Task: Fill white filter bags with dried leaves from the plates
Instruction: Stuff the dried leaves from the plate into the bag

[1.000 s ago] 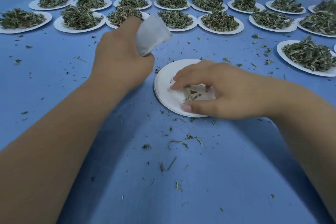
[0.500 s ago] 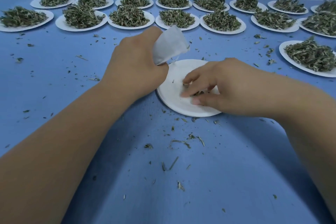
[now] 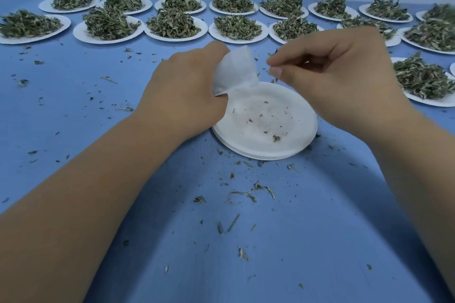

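Change, right hand: the right hand point(image 3: 339, 74) has risen off the plate point(image 3: 302, 140), where it lay half a second ago, and now hangs above the plate's upper right edge, just right of the bag point(image 3: 235, 70).
Change, plate: its middle, covered before, is now in view and carries only crumbs and one small green scrap.
Change, left hand: the left hand point(image 3: 187, 96) and bag have moved down and right, so that the bag's lower edge overlaps the plate's upper left rim.
Left fingers: curled round the bag's lower left part, gripping it; the white bag stands out up and to the right of the fist.
Right fingers: the fingers point(image 3: 295, 56) are curled in, tips closed against the thumb in a pinch; leaf bits point(image 3: 270, 55) show at the tips, close to the bag's upper right corner.
Plate, detail: centre of the frame, on the tabletop point(image 3: 270, 241); several rims show stacked at its lower edge.
Heaped plates: two rows of heaped plates point(image 3: 202, 32) run across the top of the frame, with more at the right edge, each bearing a mound of dried green leaves.
Scraps: loose scraps point(image 3: 242, 194) lie scattered on the blue tabletop, thickest below the plate.
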